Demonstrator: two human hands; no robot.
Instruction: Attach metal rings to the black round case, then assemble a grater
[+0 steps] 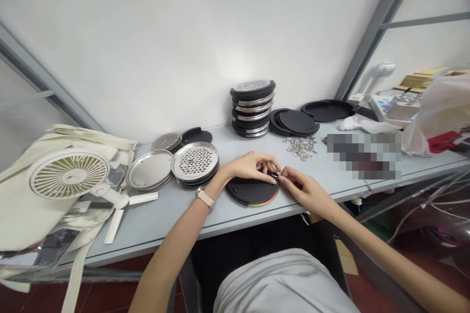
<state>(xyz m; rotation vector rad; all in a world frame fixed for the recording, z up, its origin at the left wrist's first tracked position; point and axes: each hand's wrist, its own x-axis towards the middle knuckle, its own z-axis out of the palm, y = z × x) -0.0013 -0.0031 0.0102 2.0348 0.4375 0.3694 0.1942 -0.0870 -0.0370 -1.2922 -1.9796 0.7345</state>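
A white plastic desk fan with a slatted round grille (69,173) stands at the left of the smooth grey tabletop (220,217). Behind the hands rises a tall stack of black and silver discs (253,120); a loose pile of shiny silver metal clasps (300,147) lies right of it. The flat matte-black round disc with a coloured rim stripe (253,193) sits at the table's near edge. The left hand (253,166) rests on it, fingers half curled — the right hand (299,186) draws thumb and forefinger together at its edge; I cannot tell what either grips. A pierced silver metal plate (194,160) tops a stack left.
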